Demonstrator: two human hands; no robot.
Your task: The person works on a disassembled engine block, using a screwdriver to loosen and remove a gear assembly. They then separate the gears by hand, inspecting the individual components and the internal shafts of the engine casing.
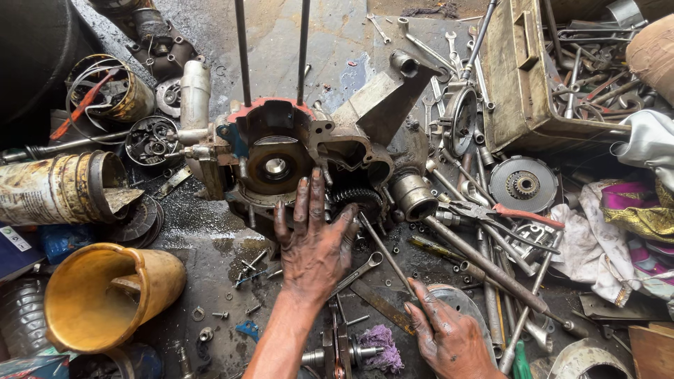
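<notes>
An opened engine crankcase [281, 151] lies on the oily floor in the middle of the head view, with a round bearing bore and a small black gear [357, 200] showing. My left hand [314, 242], greasy, rests flat with fingers spread on the case's near edge, thumb by the gear, holding nothing. My right hand [442, 337] is lower right, fingers spread, pressing down on a round grey cover [460, 302] near a thin rod [386, 256]. A combination wrench [358, 270] lies between the two hands.
A yellow plastic jug [105, 295] and a rusty tin [60, 186] lie left. An open metal toolbox [533, 77] full of spanners stands upper right. Pliers with red handles [505, 210], a clutch disc [523, 184], long pipes, rags [618, 224] and loose bolts crowd the right side.
</notes>
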